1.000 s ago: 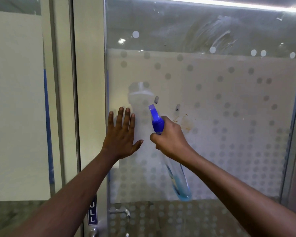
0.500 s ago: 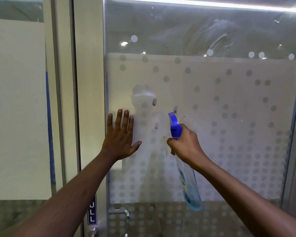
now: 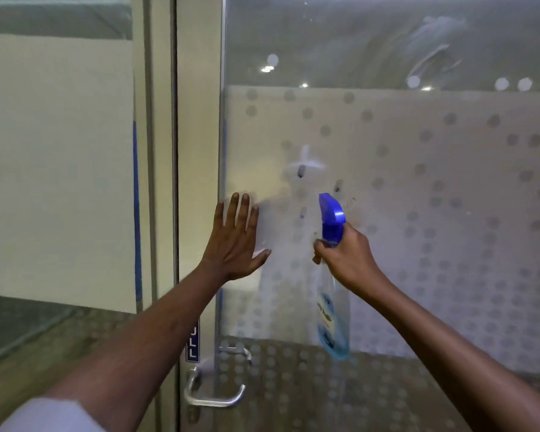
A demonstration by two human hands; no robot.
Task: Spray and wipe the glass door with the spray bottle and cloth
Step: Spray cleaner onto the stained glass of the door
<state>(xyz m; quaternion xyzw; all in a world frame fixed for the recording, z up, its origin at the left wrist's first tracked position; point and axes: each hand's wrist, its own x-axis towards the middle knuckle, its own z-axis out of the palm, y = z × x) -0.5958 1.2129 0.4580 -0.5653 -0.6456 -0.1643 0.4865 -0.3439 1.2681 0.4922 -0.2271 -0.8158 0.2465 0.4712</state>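
Note:
The glass door [image 3: 418,182] fills the view, frosted with rows of grey dots and smeared near the top right. My left hand [image 3: 236,241] lies flat on the glass by its left edge, fingers spread, holding nothing. My right hand [image 3: 346,257] grips the neck of the spray bottle [image 3: 332,304], whose blue nozzle points up and left at the glass and whose clear body with blue liquid hangs below my fist. No cloth is in view.
A cream door frame [image 3: 197,120] runs down left of the glass. A metal lever handle [image 3: 214,397] and a small blue sign [image 3: 192,341] sit low on it. Another glass panel [image 3: 56,151] stands to the left.
My right hand moved the spray bottle right, away from my left hand, then slightly lower. The view tilted down, so the door handle now shows. My left hand stayed flat on the glass.

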